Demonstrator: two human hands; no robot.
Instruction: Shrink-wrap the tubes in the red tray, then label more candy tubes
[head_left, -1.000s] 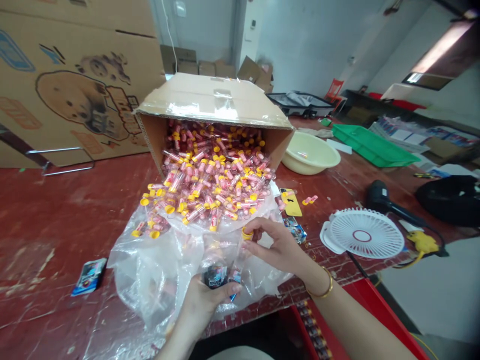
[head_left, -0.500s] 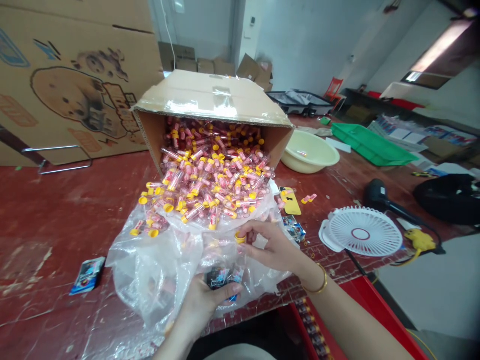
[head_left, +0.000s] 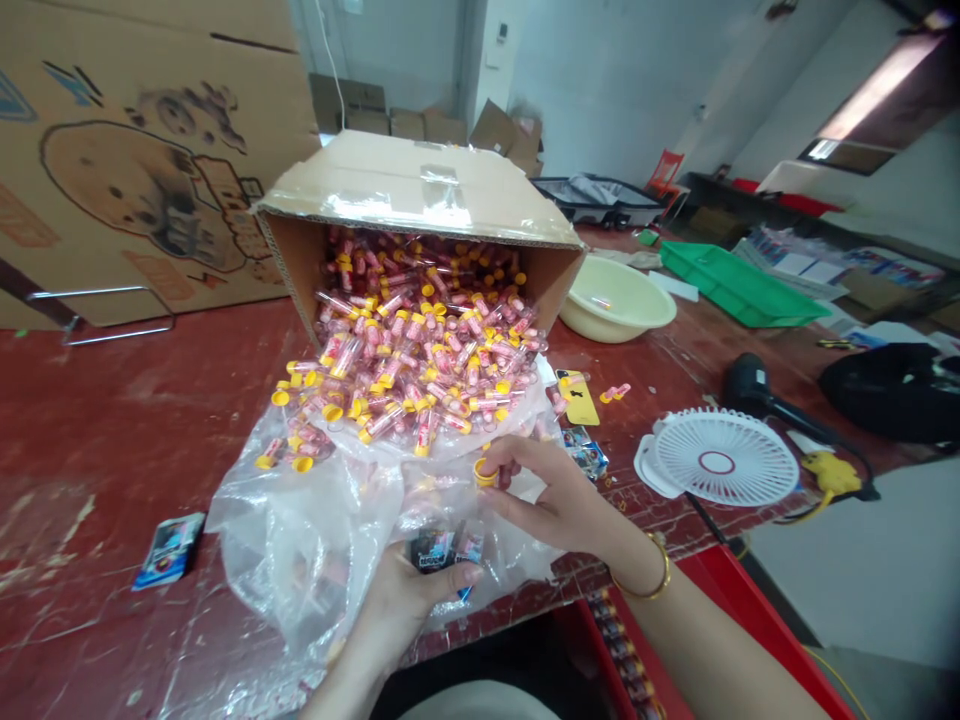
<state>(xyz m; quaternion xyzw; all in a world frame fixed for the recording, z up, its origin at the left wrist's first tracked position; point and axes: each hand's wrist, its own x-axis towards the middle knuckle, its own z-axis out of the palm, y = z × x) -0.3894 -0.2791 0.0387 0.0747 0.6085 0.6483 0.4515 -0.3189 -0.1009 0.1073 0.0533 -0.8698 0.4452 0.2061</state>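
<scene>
A cardboard box (head_left: 420, 190) lies on its side on the red table (head_left: 135, 420), spilling several clear tubes with pink contents and yellow caps (head_left: 420, 370) onto a clear plastic bag (head_left: 307, 530). My right hand (head_left: 544, 495) pinches a yellow-capped tube (head_left: 486, 473) just in front of the pile. My left hand (head_left: 409, 600) is closed on small dark printed cards (head_left: 442, 550) near the table's front edge.
A loose card (head_left: 169, 550) lies at the left. A yellow phone (head_left: 579, 400), a white fan (head_left: 716, 465), a black heat gun (head_left: 765, 395), a cream basin (head_left: 615, 298) and a green tray (head_left: 739, 288) stand to the right. A big printed carton (head_left: 142, 160) stands behind.
My right hand has turned the tube slightly between its fingers. The view has shifted a little; both hands stay in place.
</scene>
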